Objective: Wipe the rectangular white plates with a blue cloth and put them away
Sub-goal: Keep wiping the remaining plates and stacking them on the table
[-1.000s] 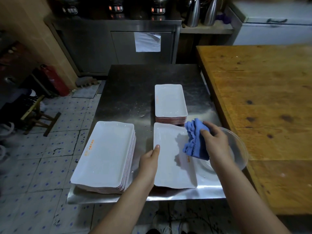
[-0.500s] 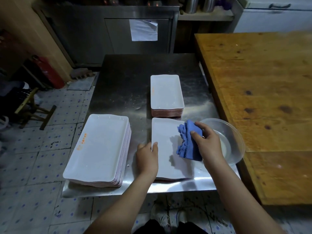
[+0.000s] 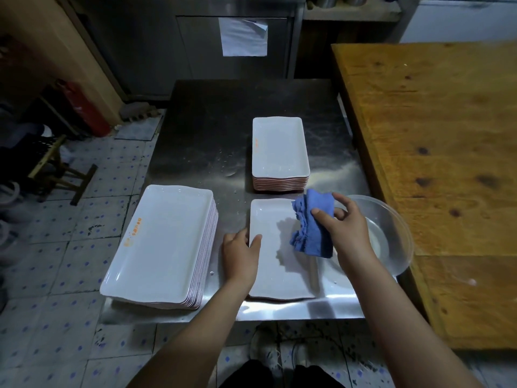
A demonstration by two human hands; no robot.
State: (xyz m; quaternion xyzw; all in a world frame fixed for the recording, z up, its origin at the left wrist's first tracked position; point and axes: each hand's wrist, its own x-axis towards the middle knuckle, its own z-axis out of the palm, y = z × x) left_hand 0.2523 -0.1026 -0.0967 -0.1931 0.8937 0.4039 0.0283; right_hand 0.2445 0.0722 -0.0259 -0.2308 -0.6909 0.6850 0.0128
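Left grip (image 3: 240,253) moved in, pinches plate (image 3: 279,275) rim | right grip (image 3: 347,231) holds blue cloth (image 3: 313,233) | orange print (image 3: 134,231) unreadable

left hand (image 3: 240,256) | moved from beside plate (image 3: 279,278) | now grips left rim

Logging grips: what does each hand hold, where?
Right hand pinches the blue cloth near its top; left hand grips the front plate by its left rim.

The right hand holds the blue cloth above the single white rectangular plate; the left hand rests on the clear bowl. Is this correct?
Not fully: the head view shows the left hand on the left edge of the single white rectangular plate, not on the clear bowl. The right hand holds the blue cloth above it.
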